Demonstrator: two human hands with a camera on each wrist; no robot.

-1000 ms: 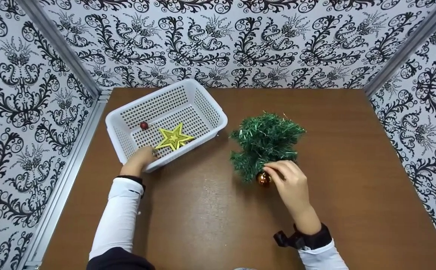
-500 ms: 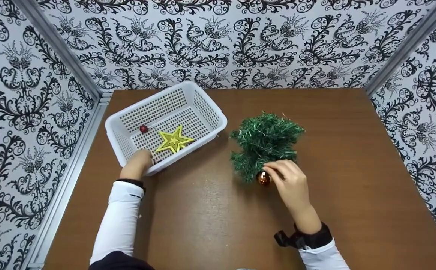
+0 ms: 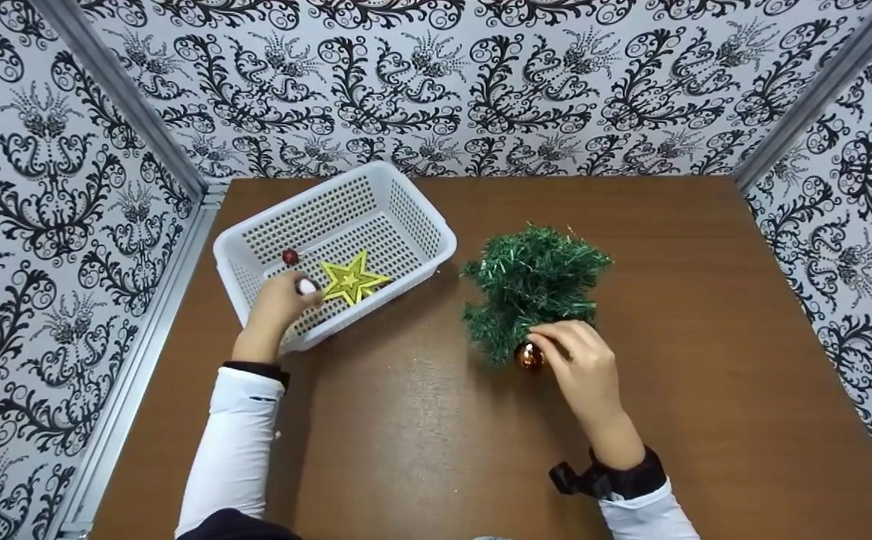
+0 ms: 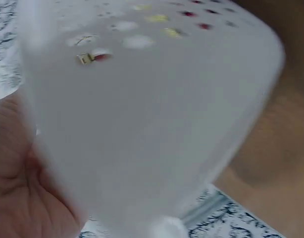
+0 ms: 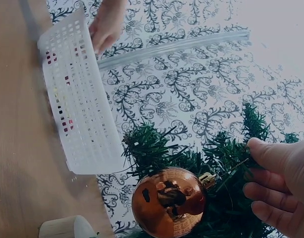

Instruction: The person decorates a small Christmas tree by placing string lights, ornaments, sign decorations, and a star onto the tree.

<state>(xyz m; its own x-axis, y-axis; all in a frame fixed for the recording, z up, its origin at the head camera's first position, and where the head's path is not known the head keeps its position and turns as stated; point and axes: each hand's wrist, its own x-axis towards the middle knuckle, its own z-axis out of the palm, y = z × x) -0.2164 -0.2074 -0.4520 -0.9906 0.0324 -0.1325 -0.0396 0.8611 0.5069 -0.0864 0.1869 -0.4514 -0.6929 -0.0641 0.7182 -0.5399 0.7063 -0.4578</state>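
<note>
- Looking down from the head view, I see the person's left hand (image 3: 278,304) reaching over the near left corner of the white basket (image 3: 376,301), thumb and fingers pinching a small white thing (image 3: 307,286).
- Just beyond that pinch sits a dark red ball (image 3: 290,257), and just to its right a yellow star (image 3: 350,279), both inside the basket.
- Well apart to the right, the right hand (image 3: 584,364) pinches at the top of a shiny copper ball (image 3: 530,357), which hangs just below and left of its fingertips; the green tree (image 3: 537,270) stands right beyond the grip.
- In the left wrist view, the basket's blurred wall fills the space beside the left hand, with red and yellow showing through the holes; I cannot make out the pinch from here.
- In the right wrist view, thumb and forefinger close on a thin cord (image 5: 239,163) running to the ball's gold cap (image 5: 207,180), among green branches. Farther off, up and left of this grip, are the basket and the other hand.
</note>
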